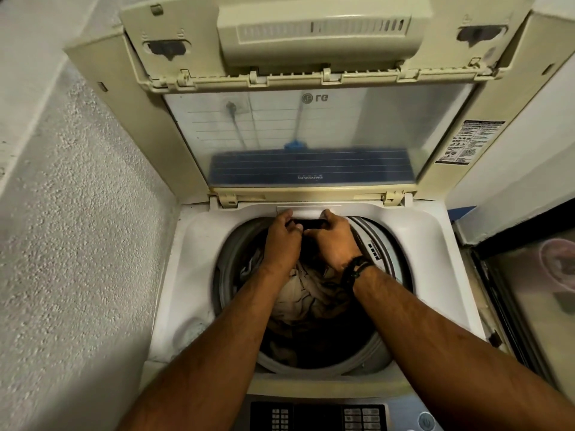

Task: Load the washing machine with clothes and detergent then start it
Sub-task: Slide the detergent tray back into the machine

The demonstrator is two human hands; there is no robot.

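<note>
Control panel (326, 415) at bottom edge, untouched. Mid-frame, drum (378, 362) holds crumpled beige and dark clothes (306, 301). Above, at the far rim, left hand (281, 241) and right hand (334, 241) both curl fingers (294, 226) around a dark horizontal detergent drawer (308, 223), long axis left-right, equally near. Lid (292, 141) stands open.

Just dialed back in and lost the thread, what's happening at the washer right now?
A person is leaning over the open top-load washing machine, lid folded up. Both the left hand and right hand reach across the drum to its far rim, fingers on a dark slot under a small white panel, possibly the detergent drawer. What each grip holds is unclear. Clothes already lie in the drum. The control panel at the near edge is untouched.
</note>
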